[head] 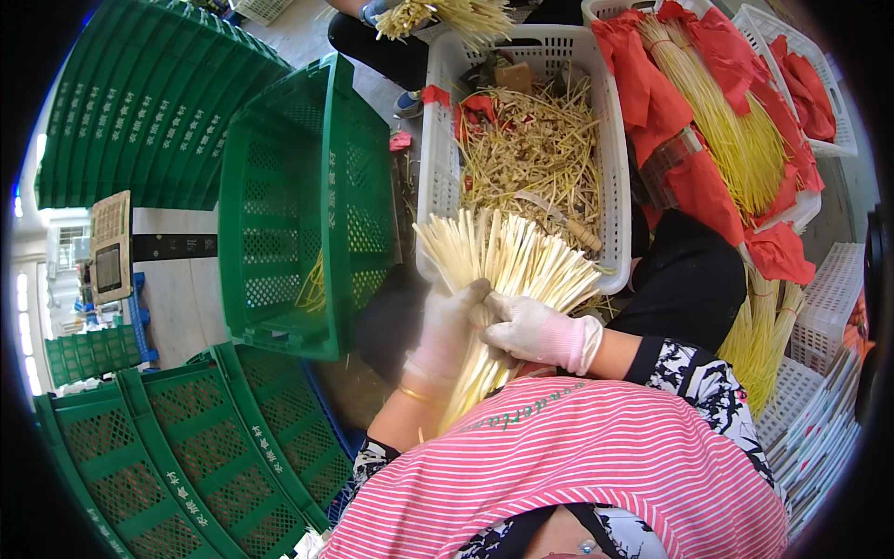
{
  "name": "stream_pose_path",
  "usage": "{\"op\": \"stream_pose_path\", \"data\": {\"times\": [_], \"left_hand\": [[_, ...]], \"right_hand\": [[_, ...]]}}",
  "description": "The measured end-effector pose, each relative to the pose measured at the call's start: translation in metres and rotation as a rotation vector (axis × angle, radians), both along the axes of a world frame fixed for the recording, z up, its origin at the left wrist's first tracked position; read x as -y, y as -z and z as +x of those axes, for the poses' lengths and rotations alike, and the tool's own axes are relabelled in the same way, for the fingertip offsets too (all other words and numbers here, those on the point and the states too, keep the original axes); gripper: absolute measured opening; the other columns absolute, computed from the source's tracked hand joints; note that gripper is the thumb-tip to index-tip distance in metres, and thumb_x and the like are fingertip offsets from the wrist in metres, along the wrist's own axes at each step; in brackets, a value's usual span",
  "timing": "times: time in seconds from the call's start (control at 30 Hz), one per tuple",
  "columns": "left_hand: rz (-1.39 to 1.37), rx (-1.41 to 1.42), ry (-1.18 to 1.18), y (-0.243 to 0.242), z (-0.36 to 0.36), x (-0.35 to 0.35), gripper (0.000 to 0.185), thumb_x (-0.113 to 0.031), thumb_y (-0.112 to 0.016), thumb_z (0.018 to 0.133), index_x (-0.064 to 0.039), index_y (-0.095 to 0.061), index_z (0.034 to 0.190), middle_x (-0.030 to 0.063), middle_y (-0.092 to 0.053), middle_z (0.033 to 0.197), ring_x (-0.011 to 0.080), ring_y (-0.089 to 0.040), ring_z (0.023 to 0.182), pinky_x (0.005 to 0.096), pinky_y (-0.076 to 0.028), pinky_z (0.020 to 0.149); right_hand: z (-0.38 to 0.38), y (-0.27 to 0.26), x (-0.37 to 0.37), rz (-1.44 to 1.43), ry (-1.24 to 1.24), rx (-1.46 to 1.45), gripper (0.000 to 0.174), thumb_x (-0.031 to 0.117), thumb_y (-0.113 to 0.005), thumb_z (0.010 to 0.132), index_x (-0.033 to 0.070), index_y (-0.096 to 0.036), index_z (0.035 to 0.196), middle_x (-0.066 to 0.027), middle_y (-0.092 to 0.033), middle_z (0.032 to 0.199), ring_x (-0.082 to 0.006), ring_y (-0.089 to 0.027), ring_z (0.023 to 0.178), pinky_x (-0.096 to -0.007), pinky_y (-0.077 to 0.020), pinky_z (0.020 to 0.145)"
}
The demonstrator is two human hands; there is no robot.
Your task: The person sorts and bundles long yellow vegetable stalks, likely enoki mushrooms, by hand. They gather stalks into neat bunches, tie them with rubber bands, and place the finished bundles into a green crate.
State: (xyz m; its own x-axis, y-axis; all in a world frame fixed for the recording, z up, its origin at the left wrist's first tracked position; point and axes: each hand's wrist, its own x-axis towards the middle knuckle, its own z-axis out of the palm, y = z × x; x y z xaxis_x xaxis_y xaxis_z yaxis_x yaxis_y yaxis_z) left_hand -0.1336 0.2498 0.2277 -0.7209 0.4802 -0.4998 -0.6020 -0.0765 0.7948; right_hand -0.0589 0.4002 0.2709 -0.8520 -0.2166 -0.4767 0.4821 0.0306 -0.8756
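Note:
A thick bundle of pale yellow chives is in both my hands, its cut white ends fanned out away from me. My left hand, in a whitish work glove, grips the bundle from the left with the thumb on top. On the right side, my gloved right hand closes around the same stalks, close to the left thumb. The yellow leaf ends run down against my striped apron. Just beyond the fanned ends is a white plastic crate of chopped trimmings. A knife with a wooden handle lies on them.
An upright green crate stands left, with a few yellow strands inside. Stacked green crates rise behind it; more lie lower left. Right, a crate lined with red paper holds long chives. Opposite, another person's hand holds stalks.

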Motion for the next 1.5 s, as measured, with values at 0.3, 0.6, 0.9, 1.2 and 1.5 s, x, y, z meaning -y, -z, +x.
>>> {"op": "stream_pose_path", "data": {"times": [0.3,0.6,0.9,1.2,1.5], "left_hand": [[-0.071,0.024,-0.144,0.007,0.000,-0.005,0.048,0.007,-0.054,0.083,0.004,-0.054,0.131,0.0130,-0.067,0.117,0.0243,-0.068,0.099,0.0352,-0.057,0.088],[-0.059,0.019,-0.153,0.004,0.000,-0.004,0.052,0.004,-0.056,0.081,0.002,-0.053,0.133,0.0113,-0.065,0.119,0.0231,-0.067,0.101,0.0350,-0.055,0.090],[-0.006,0.046,-0.172,0.002,0.001,-0.006,0.054,0.006,-0.053,0.081,0.002,-0.052,0.134,0.0124,-0.065,0.119,0.0242,-0.066,0.102,0.0359,-0.055,0.091],[0.176,0.092,-0.113,-0.028,0.003,-0.014,0.049,0.006,-0.060,0.079,0.003,-0.053,0.128,0.0116,-0.064,0.100,0.0220,-0.065,0.091,0.0345,-0.054,0.084],[-0.044,-0.048,-0.111,-0.006,0.005,-0.006,0.052,0.011,-0.066,0.079,0.003,-0.053,0.129,0.0107,-0.066,0.112,0.0205,-0.066,0.094,0.0313,-0.054,0.087]], "right_hand": [[-0.006,0.017,-0.035,-0.124,0.539,0.139,0.031,0.015,-0.059,0.092,-0.004,-0.065,0.115,-0.0050,-0.065,0.074,-0.0099,-0.058,0.052,-0.0256,-0.0500,0.050],[-0.036,0.031,-0.042,-0.022,0.509,0.115,0.019,0.012,-0.061,0.093,-0.002,-0.066,0.105,-0.0054,-0.066,0.075,-0.0133,-0.061,0.059,-0.0269,-0.0502,0.051],[-0.021,0.008,-0.081,0.068,0.611,-0.066,0.023,0.019,-0.054,0.099,-0.001,-0.064,0.096,-0.0044,-0.061,0.062,-0.0116,-0.055,0.047,-0.0245,-0.0439,0.044],[-0.034,0.026,-0.033,-0.175,0.357,0.184,0.020,0.014,-0.057,0.092,-0.003,-0.066,0.099,-0.0091,-0.068,0.074,-0.0136,-0.063,0.053,-0.0274,-0.0508,0.045],[-0.024,0.030,-0.033,-0.071,0.384,0.128,0.022,0.017,-0.057,0.099,-0.003,-0.066,0.098,-0.0065,-0.066,0.071,-0.0113,-0.060,0.051,-0.0266,-0.0496,0.049]]}}
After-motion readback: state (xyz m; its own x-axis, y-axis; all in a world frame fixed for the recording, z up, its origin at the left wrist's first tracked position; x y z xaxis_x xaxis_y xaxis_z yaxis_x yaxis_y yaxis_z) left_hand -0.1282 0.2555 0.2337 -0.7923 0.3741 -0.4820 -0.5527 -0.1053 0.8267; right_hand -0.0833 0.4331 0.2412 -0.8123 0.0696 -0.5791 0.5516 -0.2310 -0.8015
